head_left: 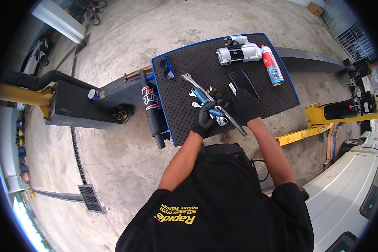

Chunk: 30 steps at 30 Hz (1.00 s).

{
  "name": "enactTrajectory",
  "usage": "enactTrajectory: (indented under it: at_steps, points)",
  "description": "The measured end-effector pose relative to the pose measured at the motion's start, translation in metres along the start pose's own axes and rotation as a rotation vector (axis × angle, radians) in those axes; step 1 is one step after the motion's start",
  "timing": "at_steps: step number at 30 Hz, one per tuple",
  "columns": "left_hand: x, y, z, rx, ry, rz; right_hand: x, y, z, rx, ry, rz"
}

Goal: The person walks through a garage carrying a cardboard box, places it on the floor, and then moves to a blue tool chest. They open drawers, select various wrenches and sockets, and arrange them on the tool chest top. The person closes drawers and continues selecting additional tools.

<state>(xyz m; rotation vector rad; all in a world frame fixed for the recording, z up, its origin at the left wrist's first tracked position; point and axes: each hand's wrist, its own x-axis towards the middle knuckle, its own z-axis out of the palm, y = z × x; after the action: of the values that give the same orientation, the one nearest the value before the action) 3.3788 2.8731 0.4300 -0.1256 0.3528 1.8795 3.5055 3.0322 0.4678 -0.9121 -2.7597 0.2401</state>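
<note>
My left hand (204, 120), in a black glove, is wrapped round a bundle of hand tools. Among them are silver wrenches (221, 120) and a blue-handled tool (200, 96). A long silver bar (235, 123) with a forked end lies slantwise across the bundle, between my hands. My right hand (245, 106), also black-gloved, is closed beside the bundle, its fingertips largely hidden. A small silver cylinder (232, 88) shows at its fingers; whether they grip it I cannot tell. Just beyond that hand a dark smartphone (242, 80) lies on the black perforated mat (185, 54).
At the tabletop's far right stand a silver starter motor (239, 53) and a red-and-white spray can (272, 65). Dark sunglasses (167, 68) lie far left. A rolled black cover (152, 107) hangs at the left edge. Yellow lift arms (296, 136) and a white vehicle (344, 185) are to the right.
</note>
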Motion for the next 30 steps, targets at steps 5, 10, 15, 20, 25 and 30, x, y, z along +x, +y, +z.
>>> enactTrajectory:
  at_steps: [5,10,15,20,25,30]
  points:
    - [0.009,0.000,-0.034,-0.017,-0.046,-0.129,0.013,-0.012,-0.014,0.112,-0.043,0.088]
    - [0.025,0.002,-0.052,-0.094,-0.390,-0.154,0.022,-0.034,-0.054,0.501,-0.183,0.220]
    - [0.011,-0.008,-0.029,0.014,-0.056,-0.094,0.009,-0.075,-0.061,0.337,-0.125,-0.010]
    - [0.000,-0.002,-0.008,0.023,-0.088,-0.029,-0.011,-0.073,-0.049,0.468,0.061,-0.311]
    - [-0.001,0.000,-0.003,0.016,-0.031,0.006,-0.071,-0.014,-0.014,0.826,0.286,0.364]
    - [0.002,0.005,-0.005,-0.068,-0.128,-0.010,-0.152,0.027,0.064,1.574,0.371,1.274]
